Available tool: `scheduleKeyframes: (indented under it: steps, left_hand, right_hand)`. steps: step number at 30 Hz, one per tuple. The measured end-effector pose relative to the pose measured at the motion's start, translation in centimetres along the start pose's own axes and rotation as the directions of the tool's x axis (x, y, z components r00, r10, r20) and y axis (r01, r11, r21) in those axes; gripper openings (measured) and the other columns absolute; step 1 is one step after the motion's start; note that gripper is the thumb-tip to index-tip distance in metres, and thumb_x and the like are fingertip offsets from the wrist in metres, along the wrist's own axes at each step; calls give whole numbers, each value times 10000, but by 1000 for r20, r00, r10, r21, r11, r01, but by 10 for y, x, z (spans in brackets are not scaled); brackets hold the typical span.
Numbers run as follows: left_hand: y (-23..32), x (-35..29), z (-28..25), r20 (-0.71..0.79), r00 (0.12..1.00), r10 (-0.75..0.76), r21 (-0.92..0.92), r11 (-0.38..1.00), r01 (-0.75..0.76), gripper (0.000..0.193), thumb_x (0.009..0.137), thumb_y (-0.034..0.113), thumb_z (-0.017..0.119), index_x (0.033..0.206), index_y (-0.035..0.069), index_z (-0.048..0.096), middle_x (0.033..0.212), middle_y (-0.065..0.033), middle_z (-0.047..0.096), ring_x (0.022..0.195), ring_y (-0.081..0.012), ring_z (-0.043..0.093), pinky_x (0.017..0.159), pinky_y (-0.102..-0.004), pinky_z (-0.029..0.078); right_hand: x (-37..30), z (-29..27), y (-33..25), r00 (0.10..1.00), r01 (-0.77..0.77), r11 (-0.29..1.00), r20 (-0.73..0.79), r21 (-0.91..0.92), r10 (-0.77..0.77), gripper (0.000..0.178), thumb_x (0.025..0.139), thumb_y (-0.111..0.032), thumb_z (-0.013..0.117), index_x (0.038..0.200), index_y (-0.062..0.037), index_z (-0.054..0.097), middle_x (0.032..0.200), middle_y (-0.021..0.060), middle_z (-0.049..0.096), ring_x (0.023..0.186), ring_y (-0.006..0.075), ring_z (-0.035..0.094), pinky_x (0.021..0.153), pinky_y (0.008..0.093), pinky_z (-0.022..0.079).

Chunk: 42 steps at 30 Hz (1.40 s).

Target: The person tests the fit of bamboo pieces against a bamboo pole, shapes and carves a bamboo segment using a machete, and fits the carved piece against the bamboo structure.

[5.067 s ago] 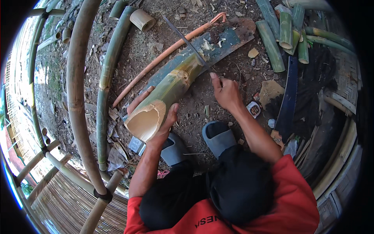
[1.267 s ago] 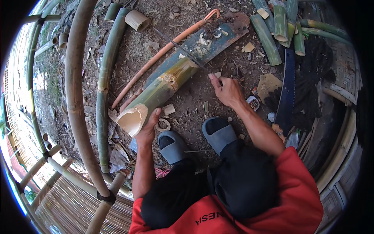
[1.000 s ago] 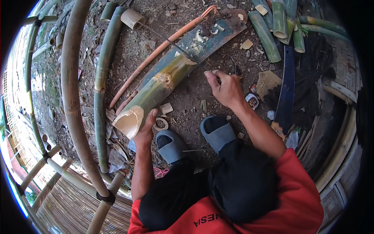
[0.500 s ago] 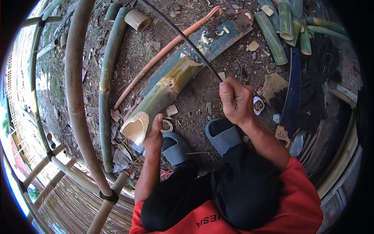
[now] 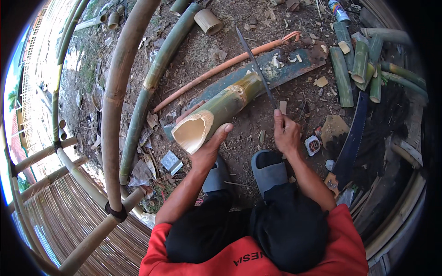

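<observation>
My left hand (image 5: 208, 151) is wrapped round the near end of a green bamboo section (image 5: 221, 106), its thumb lying along the side. That near end is cut at a slant and shows a pale hollow. The far end of the bamboo rests over a worn blue-green board (image 5: 297, 69) with pale chips on it. In my right hand (image 5: 287, 133), closed round a handle mostly hidden by the fingers, is a machete (image 5: 256, 63) with a long, dark, narrow blade. The blade points up and away, passing by the bamboo's far end; whether they touch I cannot tell.
A reddish pole (image 5: 216, 69) lies behind the board. Several cut bamboo pieces (image 5: 341, 78), a handsaw (image 5: 352, 138) and a tape measure (image 5: 312, 145) lie at the right. A bamboo pole frame (image 5: 116, 96) rises on the left. Grey sandals (image 5: 269, 177) are on my feet.
The view has shifted, so the ground things appear further right and lower. The machete is steeper and lower in my right hand. My left hand still holds the bamboo.
</observation>
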<state>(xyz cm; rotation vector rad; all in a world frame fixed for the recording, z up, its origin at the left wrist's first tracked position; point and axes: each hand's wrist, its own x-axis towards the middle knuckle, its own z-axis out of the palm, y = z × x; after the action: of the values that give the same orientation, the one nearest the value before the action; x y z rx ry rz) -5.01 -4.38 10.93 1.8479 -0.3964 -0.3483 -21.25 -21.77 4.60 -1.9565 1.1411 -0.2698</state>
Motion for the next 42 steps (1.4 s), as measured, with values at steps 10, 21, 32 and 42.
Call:
scheduleKeyframes:
  steps: [10,21,32,42]
  left_hand:
    - [20,10,17,120,943,309,-29,951,-308,765,743,65,936,1358,12,484,1358,-185,615,1320,-316,611,1120,-455,508]
    - [-10,16,8,283,821,496,-123,868,-482,766,764,112,936,1350,57,447,1393,-244,597,1345,-410,586,1121,-544,503]
    - [-29,24,-9,255,916,311,-164,947,-276,845,756,168,955,1371,72,384,1439,-235,555,1393,-426,530,1160,-589,457]
    - [-25,29,-14,332,872,359,-189,931,-312,826,782,153,931,1382,70,368,1451,-244,545,1394,-443,521,1169,-602,438]
  right_hand:
    - [0,-14,5,999,-53,998,3,42,53,650,1094,-520,470,785,23,648,620,195,586,567,321,617,588,465,461]
    - [21,-20,32,946,-264,950,147,-166,289,610,1102,-460,490,761,28,621,599,157,574,525,274,596,541,433,450]
    - [29,-22,8,983,-104,994,156,16,100,652,1060,-547,522,818,29,707,692,285,656,712,482,694,598,512,507]
    - [41,-20,13,953,-227,960,167,-162,253,706,1052,-598,502,828,36,716,711,305,668,728,492,704,678,552,536]
